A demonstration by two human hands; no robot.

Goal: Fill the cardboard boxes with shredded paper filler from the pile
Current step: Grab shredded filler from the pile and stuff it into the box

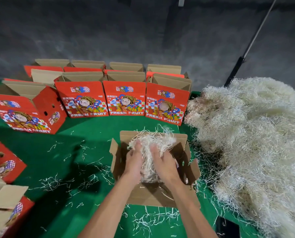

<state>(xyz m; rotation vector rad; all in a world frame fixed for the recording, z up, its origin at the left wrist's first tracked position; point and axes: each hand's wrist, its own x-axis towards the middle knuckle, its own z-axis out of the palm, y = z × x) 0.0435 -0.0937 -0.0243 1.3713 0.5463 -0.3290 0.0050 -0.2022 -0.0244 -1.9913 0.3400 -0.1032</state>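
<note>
Our left hand (134, 162) and right hand (163, 162), fingers spread flat, press filler wad (150, 146) between them inside open box (184, 152), lower centre; pile (256, 131) at right.

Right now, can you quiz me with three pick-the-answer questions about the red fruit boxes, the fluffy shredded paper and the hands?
1. Where is the big pile of pale shredded paper filler?
A. On the person's right
B. On the person's left
C. Inside the far row of boxes

2. What colour is the mat-like surface under the boxes?
A. Blue
B. Green
C. Yellow

3. What are the left hand and right hand doing?
A. Closing the flaps
B. Resting on the green surface
C. Pressing a wad of shredded paper into the open brown cardboard box

Answers:
1. A, the pile fills the right side of the view.
2. B, green shows between the red printed fruit boxes.
3. C, both hands lie on the paper over the box, whose flaps stand open.
</note>
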